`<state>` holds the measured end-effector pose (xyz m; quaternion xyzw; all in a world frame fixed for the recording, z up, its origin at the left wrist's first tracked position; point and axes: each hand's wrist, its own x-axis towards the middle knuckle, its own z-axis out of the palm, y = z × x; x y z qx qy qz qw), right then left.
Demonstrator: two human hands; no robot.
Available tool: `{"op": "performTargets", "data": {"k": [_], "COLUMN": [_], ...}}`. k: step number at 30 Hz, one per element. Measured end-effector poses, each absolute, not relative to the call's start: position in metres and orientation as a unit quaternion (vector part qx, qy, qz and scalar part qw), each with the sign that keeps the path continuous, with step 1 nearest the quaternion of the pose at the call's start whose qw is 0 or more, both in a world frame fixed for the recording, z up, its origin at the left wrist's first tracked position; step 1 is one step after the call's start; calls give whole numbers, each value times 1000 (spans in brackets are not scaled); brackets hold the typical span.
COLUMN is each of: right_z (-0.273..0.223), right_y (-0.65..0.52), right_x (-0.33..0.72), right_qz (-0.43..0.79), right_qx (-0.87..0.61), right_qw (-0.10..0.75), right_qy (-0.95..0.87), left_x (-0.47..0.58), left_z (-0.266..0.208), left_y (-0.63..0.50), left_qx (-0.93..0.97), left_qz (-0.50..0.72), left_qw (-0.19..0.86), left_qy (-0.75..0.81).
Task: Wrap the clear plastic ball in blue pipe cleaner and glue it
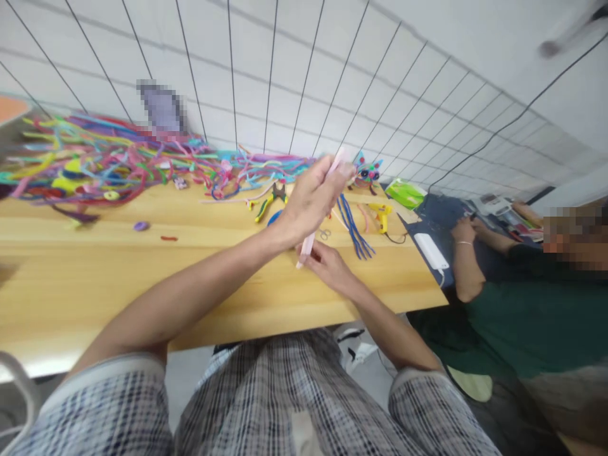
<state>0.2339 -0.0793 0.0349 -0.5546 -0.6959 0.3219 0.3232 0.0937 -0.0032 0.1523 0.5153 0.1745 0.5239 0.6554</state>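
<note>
A straight, pale pink bundle (308,246), apparently pipe cleaners, slants up and away over the wooden table. My left hand (311,199) is wrapped around its upper part and hides much of it. Lower down, the fingers of my right hand (327,265) pinch the near end. Blue pipe cleaners (354,228) lie fanned out to the right of my hands. Pliers with yellow and green handles (270,201) rest on the left, and a blue round thing (274,218) is partly covered by my left hand.
Tangled colourful pipe cleaners (109,164) pile up at the back left. A yellow glue gun (382,216), a decorated figure with big eyes (369,172) and a white power strip (431,251) are on the right. A co-worker in a green shirt (536,323) sits beyond the table's right edge.
</note>
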Motion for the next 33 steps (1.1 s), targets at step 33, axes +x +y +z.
{"op": "performTargets", "data": {"k": [33], "right_z": [23], "right_y": [-72], "right_x": [239], "right_qz": [254], "right_qx": [-655], "right_qw": [207], "right_qy": [-681], "left_x": [97], "left_z": [156], "left_y": [-8], "left_qx": [719], "left_qz": [396], "left_qw": [550], "left_qy": [154]}}
